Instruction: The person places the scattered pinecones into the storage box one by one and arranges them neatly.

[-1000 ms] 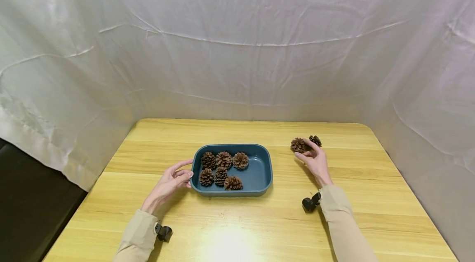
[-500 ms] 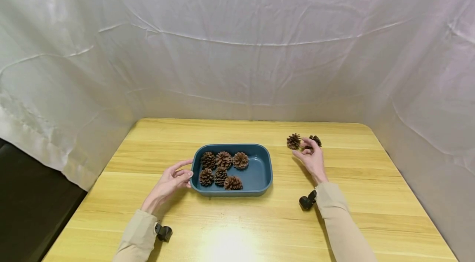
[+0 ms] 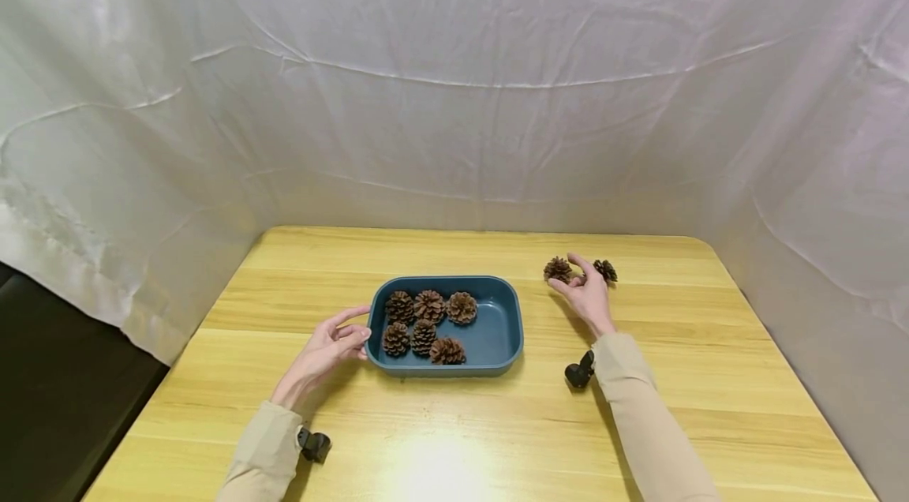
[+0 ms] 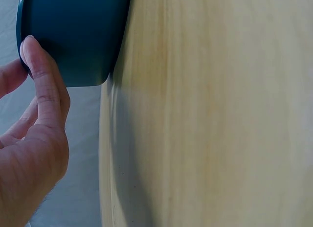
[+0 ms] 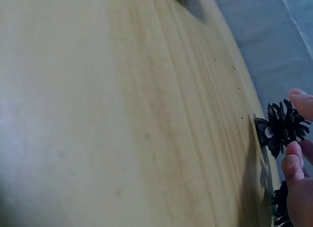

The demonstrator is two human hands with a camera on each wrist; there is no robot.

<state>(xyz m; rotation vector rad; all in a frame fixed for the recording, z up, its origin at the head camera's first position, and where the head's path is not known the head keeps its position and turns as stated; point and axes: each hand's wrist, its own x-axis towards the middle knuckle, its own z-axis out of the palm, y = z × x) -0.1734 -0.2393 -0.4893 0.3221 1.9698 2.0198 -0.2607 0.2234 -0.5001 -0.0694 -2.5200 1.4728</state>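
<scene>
A dark blue tray [image 3: 491, 335] stands mid-table with several brown pine cones [image 3: 428, 305] in its left half. My left hand [image 3: 358, 326] lies beside it, fingers fairly straight and touching the tray's left outer wall [image 4: 73, 36], as the fingertip [image 4: 41, 65] in the left wrist view shows. To the tray's right, my right hand [image 3: 566, 273] pinches a pine cone [image 3: 556, 267] between thumb and fingers, just above the table. The right wrist view shows this cone [image 5: 281, 129] between the fingertips [image 5: 293, 161]. Another loose cone [image 3: 606, 271] lies just right of that hand.
The yellow wooden table [image 3: 454, 423] is walled by white cloth [image 3: 454, 91] at the back and both sides. Its left edge drops to a dark area [image 3: 57, 391]. The tray's right half is bare. Small black wrist cameras [image 3: 578, 372] sit at both cuffs.
My right hand has moved left and a little away from me, carrying the pine cone off from the second cone. The left hand and tray have stayed put.
</scene>
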